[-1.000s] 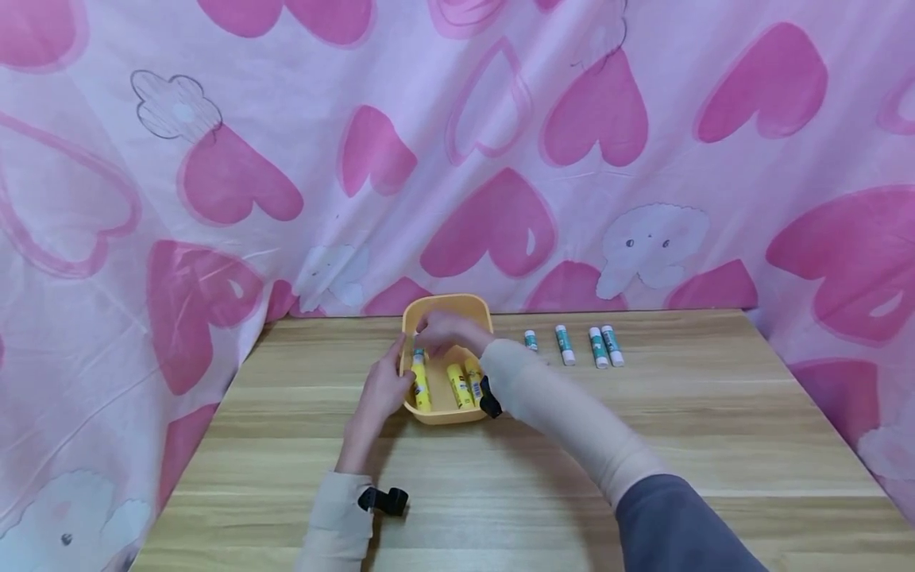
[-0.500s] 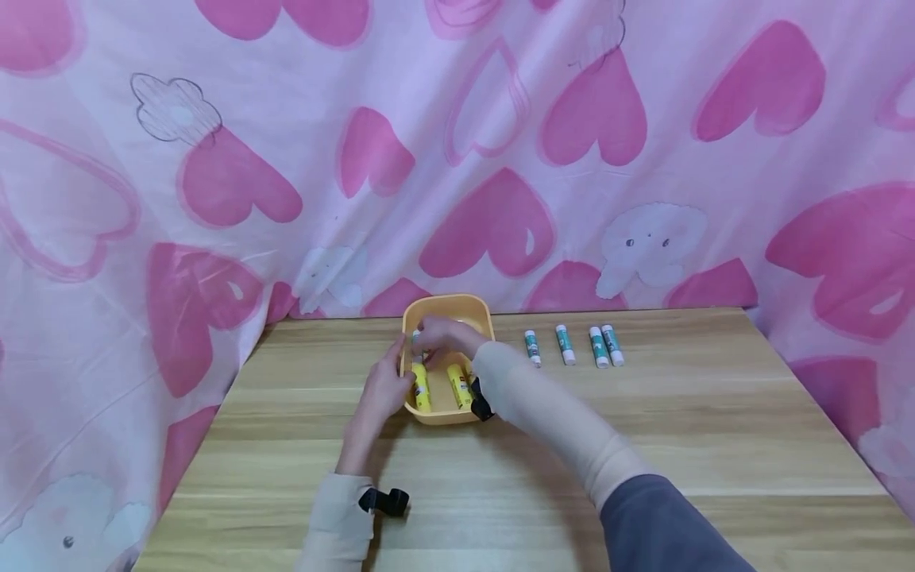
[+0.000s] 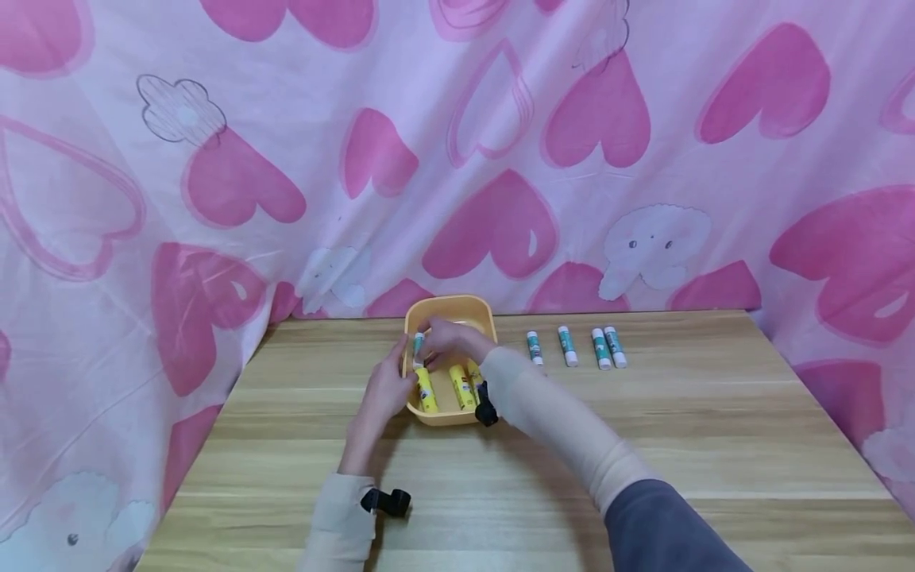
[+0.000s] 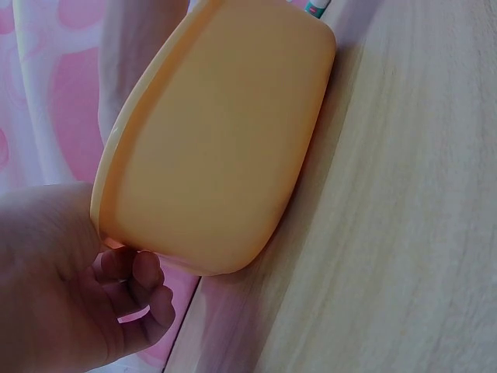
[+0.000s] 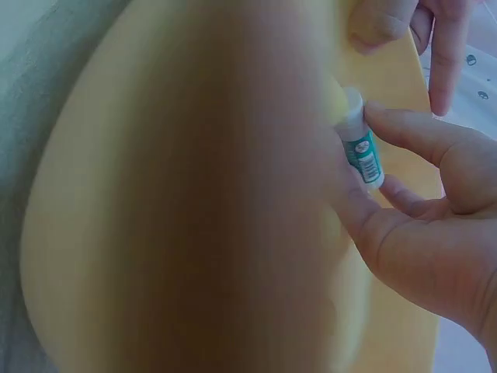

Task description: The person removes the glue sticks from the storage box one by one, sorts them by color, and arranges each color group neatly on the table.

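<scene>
Bare left hand (image 3: 386, 391), bare right hand (image 3: 445, 337). Left forearm: cream sleeve (image 3: 337, 520), straight cuff, small black wrist-worn device (image 3: 387, 502), blocky at one end. Right forearm: snug cream sleeve (image 3: 554, 417), faintly creased near elbow; dark blue-grey outer sleeve (image 3: 665, 528) above. Matching black device (image 3: 486, 405) at right wrist.

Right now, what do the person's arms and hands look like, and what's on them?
The left hand and right hand are bare, without gloves. The left sleeve is pale cream; the right sleeve matches, with dark grey-blue cloth higher up. Each arm wears a small black gadget.
</scene>
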`<state>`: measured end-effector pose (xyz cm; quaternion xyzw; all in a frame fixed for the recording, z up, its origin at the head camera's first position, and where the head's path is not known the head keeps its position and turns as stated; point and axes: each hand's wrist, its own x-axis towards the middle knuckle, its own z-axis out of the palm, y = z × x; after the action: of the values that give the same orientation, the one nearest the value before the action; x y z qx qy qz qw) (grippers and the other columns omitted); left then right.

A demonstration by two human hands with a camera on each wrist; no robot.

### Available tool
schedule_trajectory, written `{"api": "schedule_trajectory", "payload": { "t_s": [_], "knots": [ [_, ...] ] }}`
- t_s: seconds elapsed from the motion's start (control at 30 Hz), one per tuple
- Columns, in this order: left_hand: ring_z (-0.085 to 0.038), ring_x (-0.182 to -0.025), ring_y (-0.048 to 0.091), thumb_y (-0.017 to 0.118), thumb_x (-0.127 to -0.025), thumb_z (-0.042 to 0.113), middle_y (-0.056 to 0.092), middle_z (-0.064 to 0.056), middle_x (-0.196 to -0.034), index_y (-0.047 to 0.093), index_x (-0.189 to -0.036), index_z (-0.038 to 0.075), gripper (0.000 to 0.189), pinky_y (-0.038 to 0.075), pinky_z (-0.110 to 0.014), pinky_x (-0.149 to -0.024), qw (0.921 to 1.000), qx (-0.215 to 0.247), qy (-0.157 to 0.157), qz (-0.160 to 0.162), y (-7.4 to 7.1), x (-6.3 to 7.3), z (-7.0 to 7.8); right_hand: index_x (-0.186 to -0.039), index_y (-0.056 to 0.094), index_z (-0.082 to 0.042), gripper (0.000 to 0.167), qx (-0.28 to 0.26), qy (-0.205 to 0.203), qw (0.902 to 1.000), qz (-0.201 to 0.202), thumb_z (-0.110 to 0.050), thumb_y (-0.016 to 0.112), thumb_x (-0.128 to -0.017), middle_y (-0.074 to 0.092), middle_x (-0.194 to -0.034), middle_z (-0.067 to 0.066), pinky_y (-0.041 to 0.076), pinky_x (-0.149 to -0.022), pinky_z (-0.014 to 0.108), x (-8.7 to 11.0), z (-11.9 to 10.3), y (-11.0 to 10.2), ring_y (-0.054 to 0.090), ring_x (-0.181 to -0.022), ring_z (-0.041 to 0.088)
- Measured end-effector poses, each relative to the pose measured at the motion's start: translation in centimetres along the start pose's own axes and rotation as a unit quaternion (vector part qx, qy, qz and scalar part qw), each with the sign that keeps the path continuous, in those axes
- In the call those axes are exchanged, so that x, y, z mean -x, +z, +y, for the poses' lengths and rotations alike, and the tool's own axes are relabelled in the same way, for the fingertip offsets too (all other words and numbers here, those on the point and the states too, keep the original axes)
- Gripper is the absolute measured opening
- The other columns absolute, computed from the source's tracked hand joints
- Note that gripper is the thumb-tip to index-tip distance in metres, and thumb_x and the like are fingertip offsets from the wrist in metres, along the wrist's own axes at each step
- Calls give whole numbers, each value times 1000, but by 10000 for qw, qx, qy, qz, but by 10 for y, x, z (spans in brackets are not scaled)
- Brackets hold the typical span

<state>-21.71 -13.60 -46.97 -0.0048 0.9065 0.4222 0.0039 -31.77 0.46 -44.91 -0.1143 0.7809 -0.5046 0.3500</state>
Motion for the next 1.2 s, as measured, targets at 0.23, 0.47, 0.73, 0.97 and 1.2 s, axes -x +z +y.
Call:
{"api": "schedule_trajectory", "payload": {
  "t_s": [0.23, 0.47, 0.73, 0.97, 1.2],
  "knots": [
    [-26, -97, 58, 59, -87, 4, 61, -20, -131, 29, -157, 11, 77, 49, -31, -72, 10000, -6, 32, -8, 1, 0, 0, -138, 39, 0, 65, 189, -85, 9998, 4, 4, 71, -82, 54, -118, 16, 58, -87, 41, 2, -1, -1, 64, -83, 24],
    [-25, -96, 61, 57, -88, 5, 61, -20, -133, 29, -157, 11, 75, 52, -29, -71, 10000, 45, -56, -57, 1, 0, 2, -146, 30, -3, 75, 182, -179, 9996, -111, 7, 69, -83, 55, -115, 18, 55, -92, 48, 13, -6, -11, 63, -83, 28],
    [-28, -112, 61, 55, -89, 5, 53, -21, -145, 27, -158, 11, 74, 57, -39, -88, 9998, 105, -146, -60, 1, 0, 1, -150, 26, -11, 78, -514, -314, 9980, -202, 9, 64, -85, 59, -88, 10, 50, -100, 53, 25, -10, -28, 60, -75, 22],
    [-28, -115, 59, 56, -88, 5, 53, -22, -144, 28, -158, 12, 75, 52, -44, -98, 9999, 61, -153, -7, 3, 1, 0, -153, 29, -14, 83, -674, -218, 9975, 55, 8, 68, -83, 56, -118, 18, 51, -100, 52, 39, -14, -46, 66, -86, 23],
    [-29, -121, 57, 55, -88, 5, 50, -21, -147, 29, -157, 10, 74, 49, -46, -103, 9999, 70, -54, 62, 4, 0, 2, -152, 29, -14, 81, -636, -465, 9968, 107, 7, 68, -83, 51, -123, 21, 53, -97, 50, 54, -10, -64, 65, -87, 23]
  ]
}}
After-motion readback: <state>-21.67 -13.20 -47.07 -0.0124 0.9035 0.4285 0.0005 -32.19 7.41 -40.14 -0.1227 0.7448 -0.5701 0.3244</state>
